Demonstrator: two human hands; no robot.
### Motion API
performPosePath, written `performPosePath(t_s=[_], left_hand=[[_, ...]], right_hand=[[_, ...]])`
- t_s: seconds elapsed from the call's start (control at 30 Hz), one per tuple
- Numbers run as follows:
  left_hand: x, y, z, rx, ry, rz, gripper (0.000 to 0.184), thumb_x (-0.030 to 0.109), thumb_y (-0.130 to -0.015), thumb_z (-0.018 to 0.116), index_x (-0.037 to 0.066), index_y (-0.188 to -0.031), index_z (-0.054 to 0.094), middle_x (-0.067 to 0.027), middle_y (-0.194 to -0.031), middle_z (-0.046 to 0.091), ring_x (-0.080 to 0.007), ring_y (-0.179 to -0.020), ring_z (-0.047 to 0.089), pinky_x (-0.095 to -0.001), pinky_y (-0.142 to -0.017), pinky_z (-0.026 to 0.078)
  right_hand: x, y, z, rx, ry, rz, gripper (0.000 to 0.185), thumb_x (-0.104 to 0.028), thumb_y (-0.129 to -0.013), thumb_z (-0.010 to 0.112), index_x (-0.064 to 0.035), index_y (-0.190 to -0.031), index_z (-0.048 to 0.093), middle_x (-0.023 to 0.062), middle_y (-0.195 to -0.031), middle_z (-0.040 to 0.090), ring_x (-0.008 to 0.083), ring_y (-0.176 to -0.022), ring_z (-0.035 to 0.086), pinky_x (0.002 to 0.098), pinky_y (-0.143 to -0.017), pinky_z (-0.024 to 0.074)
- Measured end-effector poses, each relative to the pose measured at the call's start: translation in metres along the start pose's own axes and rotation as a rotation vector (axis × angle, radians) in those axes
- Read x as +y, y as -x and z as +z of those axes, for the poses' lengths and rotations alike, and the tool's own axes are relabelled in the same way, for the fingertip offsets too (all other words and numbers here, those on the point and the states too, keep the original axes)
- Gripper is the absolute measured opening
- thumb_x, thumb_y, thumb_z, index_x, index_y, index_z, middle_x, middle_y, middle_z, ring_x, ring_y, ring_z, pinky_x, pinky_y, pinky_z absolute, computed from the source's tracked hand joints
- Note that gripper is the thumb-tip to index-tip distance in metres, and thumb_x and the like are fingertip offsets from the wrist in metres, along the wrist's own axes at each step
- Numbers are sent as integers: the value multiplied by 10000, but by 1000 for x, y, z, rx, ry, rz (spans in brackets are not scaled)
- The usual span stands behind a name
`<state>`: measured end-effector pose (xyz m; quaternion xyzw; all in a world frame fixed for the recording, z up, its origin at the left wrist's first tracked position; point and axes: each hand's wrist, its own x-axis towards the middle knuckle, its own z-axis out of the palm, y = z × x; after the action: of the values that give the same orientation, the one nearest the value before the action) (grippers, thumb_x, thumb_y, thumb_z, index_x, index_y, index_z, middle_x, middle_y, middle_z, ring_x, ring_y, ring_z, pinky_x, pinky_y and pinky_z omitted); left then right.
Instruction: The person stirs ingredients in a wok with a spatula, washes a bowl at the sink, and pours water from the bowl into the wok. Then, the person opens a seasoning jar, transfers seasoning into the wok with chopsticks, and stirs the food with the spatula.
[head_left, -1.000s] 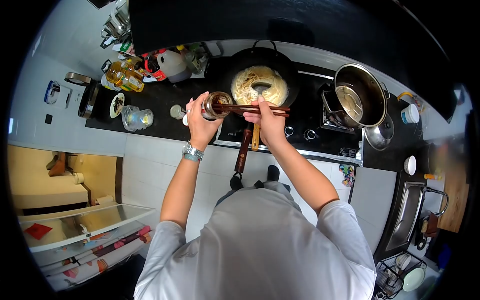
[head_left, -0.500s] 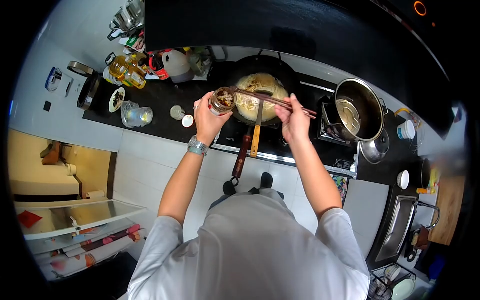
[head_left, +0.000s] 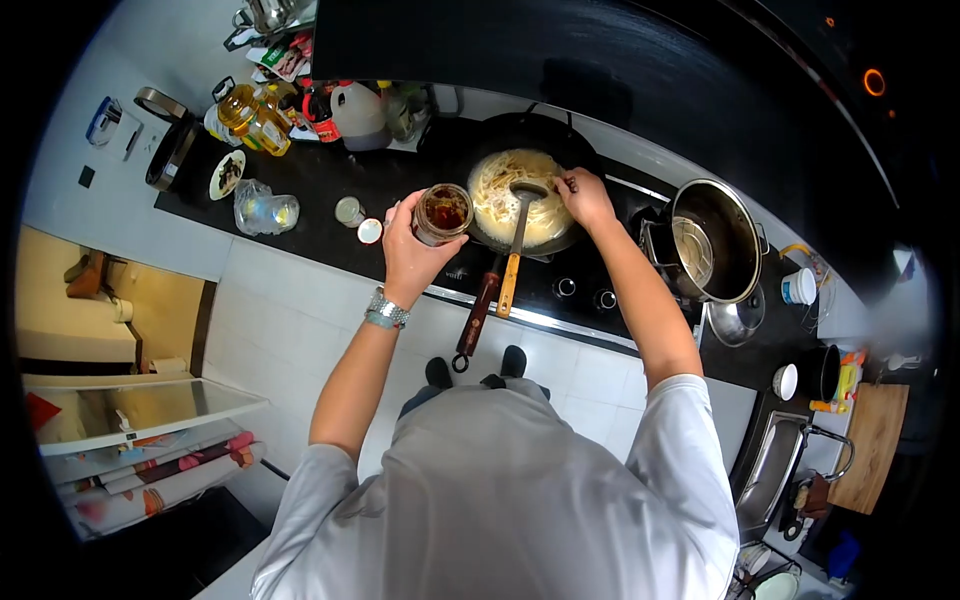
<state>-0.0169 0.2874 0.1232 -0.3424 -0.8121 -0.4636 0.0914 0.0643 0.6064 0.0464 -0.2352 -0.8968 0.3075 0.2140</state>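
My left hand [head_left: 413, 252] is wrapped round an uncapped glass jar [head_left: 444, 212] with dark red, oily sauce inside, just left of the wok. At the wok's right rim, my right hand [head_left: 588, 199] is closed on chopsticks [head_left: 570, 184], which are almost hidden by the fingers and the viewing angle. Pale noodles [head_left: 500, 182] lie in cloudy liquid in the black wok [head_left: 580, 150]. A ladle [head_left: 515, 255] with a yellow handle rests in the wok beside the wok's dark red-brown handle [head_left: 480, 310].
Left on the counter are a white lid [head_left: 370, 231], a small jar [head_left: 350, 211], a plastic bag [head_left: 265, 210] and a plate [head_left: 228, 175]. Bottles [head_left: 355, 115] stand behind. A large steel pot [head_left: 715, 240] sits on the right burner, with a glass lid [head_left: 737, 318] beside it.
My right hand has moved up to the wok's right rim, and the chopsticks have swung away from the jar's mouth. The left hand keeps hold of the jar, its opening now facing me more.
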Motion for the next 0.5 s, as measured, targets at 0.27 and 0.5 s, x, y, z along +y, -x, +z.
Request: performPosePath(t_s=[0.27,0.5], left_hand=[[-9,7,-19,52,36,-22,759,155,-551,920,36,-1208,559,-111,-1103,626,-278,-1038,581,-379,-892,496],[-19,14,-27,26,76,-78,755,158,-589,912,13,-1232,543,-134,-1147,608,-240,-1068,603,-352,-923,495]], right_hand=[[-2,3,-17,-54,87,168,307,-304,-856,690,2,-875,712,219,-801,687,367,-805,678,396,-726,530],[-4,18,-15,-27,-60,137,274,-282,-904,619,-23,-907,710,219,-824,682,396,-831,662,410,-733,533]])
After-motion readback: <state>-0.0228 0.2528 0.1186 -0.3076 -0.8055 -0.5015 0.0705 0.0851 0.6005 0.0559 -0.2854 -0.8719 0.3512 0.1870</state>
